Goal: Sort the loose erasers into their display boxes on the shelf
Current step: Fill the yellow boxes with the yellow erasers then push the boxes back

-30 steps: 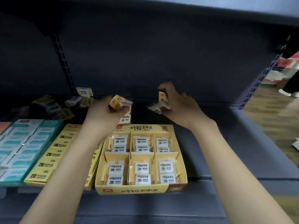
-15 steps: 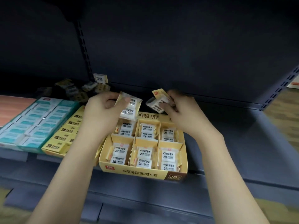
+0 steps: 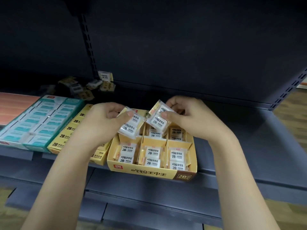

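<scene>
At far left sit a teal display box and a flat yellow box, both stocked. Behind them, loose erasers lie scattered at the shelf's back (so sorting looks far from finished). The left hand pinches 1 eraser packet over the yellow 6-compartment box, already holding packets. The right hand pinches a 2nd packet above the back row.

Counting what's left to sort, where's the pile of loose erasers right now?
In the head view, the loose erasers lie far left at the shelf's back, behind the teal box and beside the upright.
</scene>
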{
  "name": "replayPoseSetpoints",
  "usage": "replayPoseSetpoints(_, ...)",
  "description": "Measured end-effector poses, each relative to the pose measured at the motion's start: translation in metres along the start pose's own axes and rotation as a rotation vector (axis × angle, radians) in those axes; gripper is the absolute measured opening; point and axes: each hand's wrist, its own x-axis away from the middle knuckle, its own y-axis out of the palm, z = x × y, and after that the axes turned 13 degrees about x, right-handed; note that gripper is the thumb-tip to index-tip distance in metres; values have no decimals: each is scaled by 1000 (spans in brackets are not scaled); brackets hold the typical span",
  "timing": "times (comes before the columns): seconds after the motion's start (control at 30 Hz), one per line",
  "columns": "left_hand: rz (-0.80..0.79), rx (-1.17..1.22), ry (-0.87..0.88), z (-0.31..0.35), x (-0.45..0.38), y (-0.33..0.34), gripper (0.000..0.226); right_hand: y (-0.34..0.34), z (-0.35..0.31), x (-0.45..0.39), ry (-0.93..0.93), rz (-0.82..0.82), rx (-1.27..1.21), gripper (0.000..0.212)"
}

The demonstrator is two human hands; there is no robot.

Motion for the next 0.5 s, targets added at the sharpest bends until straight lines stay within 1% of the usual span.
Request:
replayPoseSetpoints(0.07, 2, -107, 2, 1, 5, -1, 24, 5, 0, -2, 20, -41, 37, 9)
replayPoseSetpoints(0.2, 11, -277, -51, 2, 15, -8, 34, 13, 2, -2, 28, -91, 81, 13)
replayPoseSetpoints(0.37, 9, -437, -44, -3, 24, -9, 44, 13, -2, 0, 26, -14, 27, 15)
replayPoseSetpoints(0.4, 4, -458, -41, -4, 25, -7, 45, 12, -4, 1, 17, -39, 16, 15)
replayPoseSetpoints(0.5, 8, -494, -35, -4, 27, -1, 41, 10, -12, 5, -18, -208, 28, 13)
